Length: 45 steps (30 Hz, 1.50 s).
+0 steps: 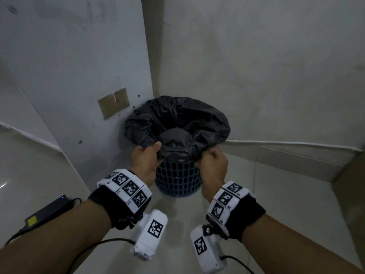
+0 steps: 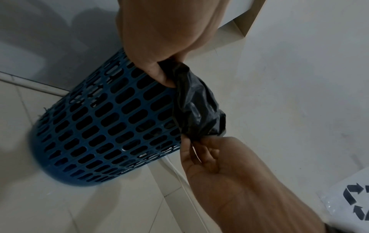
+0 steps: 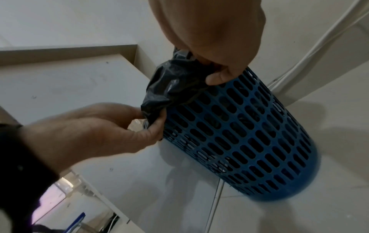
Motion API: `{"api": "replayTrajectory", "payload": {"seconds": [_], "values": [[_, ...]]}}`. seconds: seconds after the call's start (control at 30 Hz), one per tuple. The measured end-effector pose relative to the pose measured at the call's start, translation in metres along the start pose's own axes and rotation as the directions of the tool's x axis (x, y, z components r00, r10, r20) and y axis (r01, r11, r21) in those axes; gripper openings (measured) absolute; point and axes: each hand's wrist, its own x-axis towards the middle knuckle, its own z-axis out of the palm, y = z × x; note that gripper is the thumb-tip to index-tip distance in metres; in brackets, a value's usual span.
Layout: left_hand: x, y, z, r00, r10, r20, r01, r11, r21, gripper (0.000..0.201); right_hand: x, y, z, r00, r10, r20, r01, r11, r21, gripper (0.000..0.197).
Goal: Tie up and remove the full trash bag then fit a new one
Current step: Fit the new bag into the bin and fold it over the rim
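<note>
A black trash bag (image 1: 177, 117) lines a blue perforated basket (image 1: 178, 179) that stands on the floor in a corner. The bag's edge is folded over the rim. At the near side of the rim my left hand (image 1: 155, 150) pinches a bunch of the bag's edge, and my right hand (image 1: 207, 156) pinches the edge just to the right. The left wrist view has the bag (image 2: 196, 107) stretched between the left hand (image 2: 165, 74) above and the right hand (image 2: 197, 145) below. In the right wrist view the bag (image 3: 173, 88) hangs against the basket (image 3: 249, 134).
A white panel (image 1: 79, 76) with a taped cardboard patch (image 1: 113, 103) stands left of the basket, and a wall is behind it. A black power adapter (image 1: 49, 210) with its cable lies on the floor at left. A white bag with a recycling symbol (image 2: 355, 203) lies at right.
</note>
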Motion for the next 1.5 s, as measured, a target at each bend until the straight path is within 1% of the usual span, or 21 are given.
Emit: {"api": "replayTrajectory", "payload": {"seconds": [0.07,0.1,0.13,0.17,0.23,0.3,0.43,0.53,0.6,0.67,0.73,0.8,0.9,0.97,1.03,1.07,1.17,1.23,1.3,1.43,1.5], "values": [[-0.001,0.0,0.0,1.0,0.0,0.0,0.0,1.0,-0.004,0.035,-0.008,-0.001,-0.003,0.996,0.05,0.078,-0.058,0.993,0.102,0.015],[-0.001,0.0,0.001,1.0,0.006,-0.003,-0.006,1.0,-0.004,0.036,-0.013,-0.003,-0.003,0.99,0.053,0.13,-0.071,0.989,0.131,0.012],[-0.001,-0.001,0.001,1.0,0.015,-0.006,-0.015,1.0,-0.003,0.036,-0.019,-0.004,-0.004,0.983,0.039,0.181,-0.063,0.99,0.125,0.014],[-0.002,-0.001,0.002,1.0,0.026,-0.01,-0.026,1.0,-0.003,0.036,-0.024,-0.003,-0.004,0.973,0.015,0.228,-0.037,0.995,0.092,0.023],[-0.004,-0.001,0.003,0.999,0.04,-0.011,-0.041,0.999,-0.007,0.035,-0.027,0.0,-0.001,0.964,-0.031,0.265,0.035,0.999,-0.012,0.036],[-0.005,-0.001,0.004,0.999,0.044,-0.01,-0.044,0.999,-0.009,0.035,-0.024,0.004,0.001,0.968,-0.06,0.244,0.086,0.992,-0.096,0.032],[-0.008,0.001,0.004,0.999,0.035,0.0,-0.035,0.999,-0.012,0.036,-0.012,0.005,0.002,0.978,-0.069,0.196,0.099,0.984,-0.147,0.017],[-0.008,0.0,0.005,1.0,0.024,0.008,-0.024,1.0,-0.003,0.038,-0.006,0.003,0.006,0.99,-0.006,0.144,0.024,0.992,-0.122,0.011],[-0.007,0.0,0.006,1.0,0.009,0.001,-0.009,1.0,0.003,0.039,-0.002,0.004,0.008,0.995,0.04,0.093,-0.032,0.996,-0.082,0.025],[-0.005,0.0,0.005,1.0,-0.006,0.001,0.006,1.0,0.007,0.039,-0.001,0.001,0.008,0.992,0.113,0.063,-0.111,0.993,-0.042,0.027],[-0.005,0.001,0.006,1.0,-0.013,0.001,0.013,1.0,0.012,0.039,-0.001,-0.004,0.005,0.975,0.209,0.08,-0.211,0.977,0.011,0.018],[-0.004,0.001,0.007,1.0,-0.012,0.004,0.012,1.0,0.011,0.039,-0.002,-0.012,0.003,0.946,0.301,0.117,-0.315,0.941,0.124,0.01],[-0.006,0.002,0.008,1.0,-0.004,0.023,0.004,1.0,0.002,0.037,-0.006,-0.024,0.005,0.915,0.345,0.21,-0.398,0.861,0.318,0.013],[-0.006,0.0,0.008,1.0,0.01,0.023,-0.01,1.0,-0.006,0.037,-0.003,-0.033,0.009,0.89,0.356,0.287,-0.434,0.853,0.288,0.019],[-0.007,0.001,0.009,1.0,0.016,0.011,-0.015,1.0,-0.009,0.038,0.003,-0.037,0.011,0.859,0.409,0.307,-0.477,0.857,0.192,0.029],[-0.008,0.002,0.01,1.0,0.002,0.013,-0.002,1.0,-0.012,0.039,0.007,-0.037,0.012,0.856,0.428,0.29,-0.483,0.861,0.156,0.033],[-0.013,0.005,0.009,0.995,-0.077,0.055,0.08,0.996,-0.041,0.042,0.013,-0.032,0.015,0.888,0.404,0.219,-0.435,0.893,0.115,0.035],[-0.021,0.006,0.009,0.99,-0.111,0.089,0.121,0.987,-0.107,0.036,0.015,-0.03,0.017,0.887,0.397,0.238,-0.432,0.894,0.122,0.035],[-0.03,0.002,0.008,0.978,-0.123,0.167,0.146,0.98,-0.133,0.022,0.017,-0.029,0.019,0.886,0.385,0.258,-0.429,0.893,0.14,0.036],[-0.047,0.001,0.011,0.949,-0.163,0.27,0.163,0.986,0.02,0.012,0.021,-0.03,0.017,0.899,0.359,0.251,-0.406,0.898,0.172,0.035],[-0.044,-0.001,0.01,0.948,-0.128,0.29,0.121,0.992,0.045,0.016,0.022,-0.031,0.015,0.899,0.354,0.257,-0.403,0.898,0.175,0.036]]}}
